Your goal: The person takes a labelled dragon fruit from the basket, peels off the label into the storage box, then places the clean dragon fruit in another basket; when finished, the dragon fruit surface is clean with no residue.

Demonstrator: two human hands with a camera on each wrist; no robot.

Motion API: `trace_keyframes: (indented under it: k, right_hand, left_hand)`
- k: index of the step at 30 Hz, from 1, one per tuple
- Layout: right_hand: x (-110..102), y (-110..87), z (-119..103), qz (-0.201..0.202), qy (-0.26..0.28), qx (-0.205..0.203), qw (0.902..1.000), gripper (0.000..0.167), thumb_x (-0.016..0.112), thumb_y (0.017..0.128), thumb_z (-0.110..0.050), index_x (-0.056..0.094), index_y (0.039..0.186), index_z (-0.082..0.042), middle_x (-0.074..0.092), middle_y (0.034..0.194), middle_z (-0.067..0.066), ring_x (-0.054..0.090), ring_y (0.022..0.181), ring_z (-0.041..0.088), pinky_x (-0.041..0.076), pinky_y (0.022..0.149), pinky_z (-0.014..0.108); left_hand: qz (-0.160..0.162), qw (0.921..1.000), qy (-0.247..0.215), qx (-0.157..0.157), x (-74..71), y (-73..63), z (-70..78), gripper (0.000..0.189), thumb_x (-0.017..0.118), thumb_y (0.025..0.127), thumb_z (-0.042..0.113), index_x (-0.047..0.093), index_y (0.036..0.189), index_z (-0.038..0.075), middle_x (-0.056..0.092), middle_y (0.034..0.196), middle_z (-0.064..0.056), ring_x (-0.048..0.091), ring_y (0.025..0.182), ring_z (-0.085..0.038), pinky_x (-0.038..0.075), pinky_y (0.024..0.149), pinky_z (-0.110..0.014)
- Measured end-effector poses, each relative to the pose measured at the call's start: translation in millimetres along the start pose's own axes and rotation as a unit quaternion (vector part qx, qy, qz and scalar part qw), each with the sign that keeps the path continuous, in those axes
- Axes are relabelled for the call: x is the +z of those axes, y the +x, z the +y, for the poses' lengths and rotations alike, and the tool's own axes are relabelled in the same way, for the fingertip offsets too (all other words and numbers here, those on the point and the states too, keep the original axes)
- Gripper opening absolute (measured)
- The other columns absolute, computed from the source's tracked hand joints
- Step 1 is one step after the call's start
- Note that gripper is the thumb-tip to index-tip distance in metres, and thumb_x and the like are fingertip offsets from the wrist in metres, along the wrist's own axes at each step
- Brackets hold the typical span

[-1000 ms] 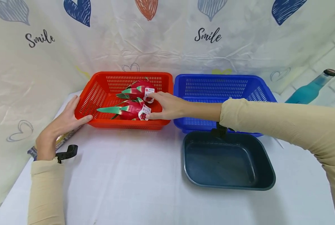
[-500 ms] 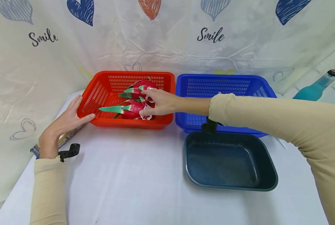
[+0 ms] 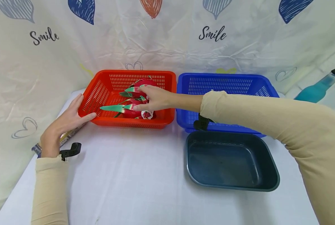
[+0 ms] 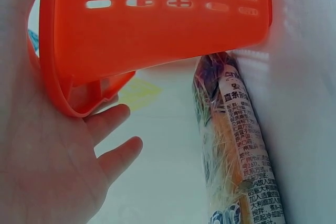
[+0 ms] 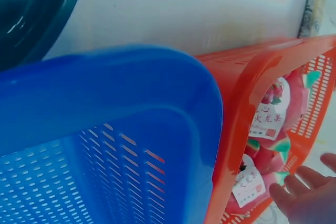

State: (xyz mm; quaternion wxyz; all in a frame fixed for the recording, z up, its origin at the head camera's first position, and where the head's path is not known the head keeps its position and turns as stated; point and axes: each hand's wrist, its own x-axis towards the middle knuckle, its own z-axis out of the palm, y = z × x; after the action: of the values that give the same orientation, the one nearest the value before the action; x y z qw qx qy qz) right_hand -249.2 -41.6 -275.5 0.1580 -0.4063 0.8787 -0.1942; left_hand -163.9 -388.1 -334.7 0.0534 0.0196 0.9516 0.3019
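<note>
Two red dragon fruits with green tips and white labels lie in the red basket (image 3: 128,122), the front one (image 3: 130,113) nearer me and the back one (image 3: 145,82) behind it. My right hand (image 3: 157,98) is over them, thumb above the front fruit and fingers by the back one. The right wrist view shows its fingers (image 5: 299,182) spread beside the labelled fruits. My left hand (image 3: 66,122) touches the basket's left front corner, thumb along the front rim. In the left wrist view its fingers (image 4: 118,124) reach loosely past the rim.
A blue basket (image 3: 226,75) stands right of the red one, with a dark green tub (image 3: 223,162) before it. A clear printed packet of long pasta (image 4: 236,145) lies by the red basket's left end. A bottle of blue liquid (image 3: 314,90) shows at the far right.
My right hand has slid left across the dragon fruits, from their labels toward their green tips. The left hand stays at the basket corner while the head view shifts slightly.
</note>
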Motion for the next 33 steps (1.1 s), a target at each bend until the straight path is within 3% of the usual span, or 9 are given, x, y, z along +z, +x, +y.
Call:
trace_keyframes:
  k: [5,12,16,19,26,30,33]
  right_hand:
    - [1.6,5.7,4.8,-0.007,-0.013,-0.007,0.9999,0.073,0.059,0.089,-0.055,0.044,0.144,-0.009,0.050,0.142,0.009,0.053,0.117,0.021,0.050,0.099,0.035]
    - [-8.6,14.7,-2.0,0.009,-0.008,-0.029,0.9995,0.064,0.057,0.091,-0.053,0.050,0.139,-0.012,0.052,0.141,0.004,0.048,0.128,0.019,0.045,0.104,0.035]
    - [-17.0,21.1,-9.3,0.022,0.019,-0.035,0.9990,0.056,0.058,0.092,-0.050,0.056,0.133,-0.013,0.059,0.128,0.003,0.052,0.113,0.019,0.048,0.090,0.034]
    - [-16.8,25.8,-8.8,0.011,0.012,-0.034,0.9993,0.054,0.057,0.092,-0.051,0.057,0.132,-0.015,0.060,0.127,0.002,0.052,0.111,0.018,0.047,0.086,0.031]
    - [-17.7,40.5,-3.8,-0.008,0.010,-0.052,0.9986,0.056,0.056,0.092,-0.052,0.055,0.134,-0.015,0.056,0.137,0.002,0.054,0.122,0.022,0.046,0.100,0.033]
    - [-22.5,53.6,-2.6,-0.039,-0.016,-0.074,0.9964,0.061,0.056,0.093,-0.052,0.049,0.139,-0.013,0.052,0.143,0.002,0.046,0.132,0.018,0.040,0.110,0.034]
    - [-22.9,62.4,-2.1,-0.068,-0.036,-0.091,0.9928,0.064,0.059,0.091,-0.052,0.046,0.141,-0.014,0.049,0.144,0.001,0.044,0.131,0.016,0.038,0.111,0.034]
  left_hand:
    - [0.003,1.0000,0.005,-0.001,-0.5,0.4,-0.8,0.098,0.057,0.090,0.051,-0.007,0.157,0.017,-0.011,0.164,-0.010,0.013,0.145,-0.043,0.027,0.106,-0.071]
    - [-0.005,1.0000,0.001,0.001,0.7,2.4,-2.8,0.098,0.058,0.090,0.049,-0.007,0.156,0.016,-0.013,0.164,-0.010,0.009,0.147,-0.043,0.026,0.107,-0.071]
    - [0.003,1.0000,0.001,0.004,1.2,2.3,-2.1,0.097,0.058,0.090,0.049,-0.006,0.157,0.017,-0.010,0.164,-0.010,0.014,0.144,-0.043,0.029,0.105,-0.070]
    - [0.002,1.0000,-0.002,0.001,2.0,1.5,-1.3,0.097,0.058,0.090,0.050,-0.006,0.157,0.018,-0.010,0.164,-0.010,0.014,0.144,-0.043,0.029,0.105,-0.071]
    - [0.004,1.0000,-0.006,0.003,2.0,1.1,-2.8,0.097,0.058,0.090,0.050,-0.005,0.157,0.020,-0.008,0.165,-0.009,0.016,0.144,-0.043,0.030,0.104,-0.071]
    - [0.006,0.9999,-0.010,0.005,0.8,0.9,-2.1,0.097,0.058,0.090,0.050,-0.005,0.157,0.021,-0.007,0.165,-0.009,0.017,0.143,-0.042,0.031,0.104,-0.071]
    - [0.007,0.9999,-0.012,0.006,0.5,0.6,-1.2,0.096,0.059,0.090,0.049,-0.005,0.157,0.021,-0.005,0.165,-0.009,0.018,0.142,-0.041,0.031,0.104,-0.070]
